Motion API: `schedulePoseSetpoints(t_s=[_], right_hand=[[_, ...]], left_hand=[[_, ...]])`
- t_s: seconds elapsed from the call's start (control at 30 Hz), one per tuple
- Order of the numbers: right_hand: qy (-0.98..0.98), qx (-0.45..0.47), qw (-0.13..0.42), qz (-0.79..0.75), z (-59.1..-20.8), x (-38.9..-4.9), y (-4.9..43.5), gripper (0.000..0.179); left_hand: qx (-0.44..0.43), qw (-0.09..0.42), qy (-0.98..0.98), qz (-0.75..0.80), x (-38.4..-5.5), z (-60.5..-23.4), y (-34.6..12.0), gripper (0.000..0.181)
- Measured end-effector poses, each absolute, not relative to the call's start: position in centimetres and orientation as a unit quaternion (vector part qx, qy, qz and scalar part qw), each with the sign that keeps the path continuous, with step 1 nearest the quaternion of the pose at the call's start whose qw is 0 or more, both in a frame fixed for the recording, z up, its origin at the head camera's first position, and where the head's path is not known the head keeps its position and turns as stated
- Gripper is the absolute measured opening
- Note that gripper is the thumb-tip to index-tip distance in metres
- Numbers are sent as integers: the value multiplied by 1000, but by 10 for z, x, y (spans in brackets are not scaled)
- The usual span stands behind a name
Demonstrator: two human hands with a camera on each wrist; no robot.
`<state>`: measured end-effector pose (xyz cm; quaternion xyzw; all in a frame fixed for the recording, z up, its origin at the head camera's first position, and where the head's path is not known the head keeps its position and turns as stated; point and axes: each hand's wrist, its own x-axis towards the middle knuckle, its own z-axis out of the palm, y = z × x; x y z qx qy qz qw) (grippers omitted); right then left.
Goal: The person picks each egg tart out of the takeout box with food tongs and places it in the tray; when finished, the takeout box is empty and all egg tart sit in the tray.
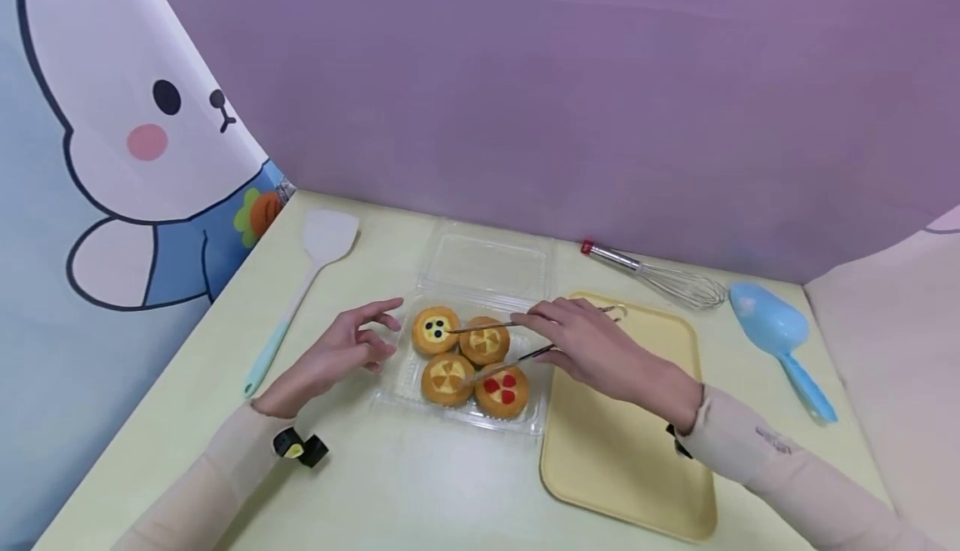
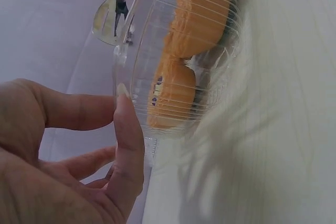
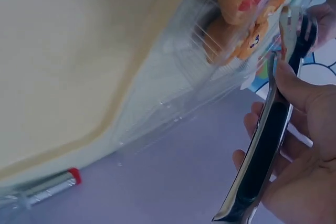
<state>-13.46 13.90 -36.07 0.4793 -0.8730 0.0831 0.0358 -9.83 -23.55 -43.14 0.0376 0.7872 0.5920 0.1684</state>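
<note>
My right hand (image 1: 596,347) holds black and silver tongs (image 3: 260,156) above a clear plastic box (image 1: 465,419). The spread arms of the tongs reach over several round tarts inside. One tart (image 1: 426,341) has dark dots; at front right sits another tart (image 1: 504,405) with red pieces on top. Two tarts bear yellow and brown wedge patterns, one at the back right (image 1: 480,353), one at the front left (image 1: 444,393). My left hand (image 1: 345,351), fingers loosely bent, is beside the box's left edge; whether it touches the rim I cannot tell.
The clear lid (image 1: 487,263) lies folded back behind the box. A yellow tray (image 1: 622,468) is under my right forearm. A whisk (image 1: 660,276) and a blue scoop (image 1: 772,326) lie at the right, a spatula (image 1: 303,284) at the left. A purple wall (image 1: 525,101) stands behind.
</note>
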Motion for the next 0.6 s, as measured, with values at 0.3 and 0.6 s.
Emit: schedulePoseSetpoints(t_s=[0.3, 0.6], right_hand=[[-832, 554, 16, 36, -347, -152, 117, 60], [-815, 579, -12, -13, -340, -166, 91, 65]], left_hand=[[33, 174, 784, 595, -99, -431, -235, 78], [31, 178, 781, 598, -100, -428, -233, 81]])
